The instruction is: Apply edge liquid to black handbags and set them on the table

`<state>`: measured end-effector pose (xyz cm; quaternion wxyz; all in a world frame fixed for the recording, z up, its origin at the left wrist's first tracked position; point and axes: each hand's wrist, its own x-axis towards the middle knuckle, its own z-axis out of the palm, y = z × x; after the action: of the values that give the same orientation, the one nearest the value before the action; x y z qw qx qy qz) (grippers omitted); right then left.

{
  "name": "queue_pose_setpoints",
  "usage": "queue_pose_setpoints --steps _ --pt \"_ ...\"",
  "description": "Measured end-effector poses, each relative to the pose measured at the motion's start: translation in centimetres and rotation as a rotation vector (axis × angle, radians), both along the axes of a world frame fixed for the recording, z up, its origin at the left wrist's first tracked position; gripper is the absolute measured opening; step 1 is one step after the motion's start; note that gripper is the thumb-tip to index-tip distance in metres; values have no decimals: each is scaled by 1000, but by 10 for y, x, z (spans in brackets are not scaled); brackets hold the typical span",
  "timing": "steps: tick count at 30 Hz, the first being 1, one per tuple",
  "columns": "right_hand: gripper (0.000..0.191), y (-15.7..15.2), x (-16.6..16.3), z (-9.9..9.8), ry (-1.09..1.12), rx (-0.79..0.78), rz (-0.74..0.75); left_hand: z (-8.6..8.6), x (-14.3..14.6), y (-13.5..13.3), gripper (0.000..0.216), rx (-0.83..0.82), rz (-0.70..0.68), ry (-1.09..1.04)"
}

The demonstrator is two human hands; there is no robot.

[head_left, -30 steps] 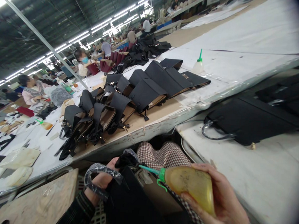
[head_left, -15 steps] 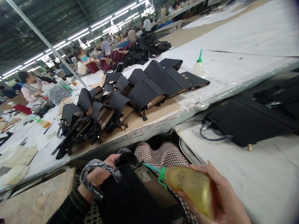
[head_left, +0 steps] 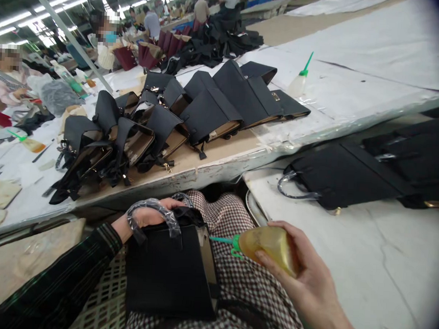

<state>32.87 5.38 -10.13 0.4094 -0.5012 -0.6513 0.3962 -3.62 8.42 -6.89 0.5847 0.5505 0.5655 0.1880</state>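
A black handbag rests on my lap over a checked cloth, its plastic-wrapped handle arching over my left hand. My left hand grips the bag's top edge, with the fingertips partly hidden behind it. In my right hand is a squeeze bottle of yellowish liquid, lying sideways. Its green nozzle points left, and the tip is at or very near the bag's open side, where a beige lining shows. I cannot tell whether the tip touches.
Several black bags crowd the worktable ahead. A second glue-type bottle stands behind them; another bottle lies left. More black bags lie on the right-hand surface. A perforated crate is beside my lap. Co-workers sit across the table.
The bag has turned, so its front panel now faces me more squarely. The bottle has shifted slightly left and its nozzle remains beside the bag's side opening. The camera view has tilted downward.
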Motion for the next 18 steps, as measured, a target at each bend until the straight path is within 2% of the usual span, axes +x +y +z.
queue_pose_setpoints --steps 3,9,14,18 --pt "48 7 -3 -9 -62 71 44 -13 1 5 31 -39 -11 -17" --pt "51 22 -14 -16 -84 180 68 -17 -2 4 34 -38 13 14" --pt "50 23 -15 -13 -91 147 107 -18 -4 3 38 -54 -29 16" --pt "49 19 -8 -11 -103 79 161 -15 0 2 34 -78 -59 8"
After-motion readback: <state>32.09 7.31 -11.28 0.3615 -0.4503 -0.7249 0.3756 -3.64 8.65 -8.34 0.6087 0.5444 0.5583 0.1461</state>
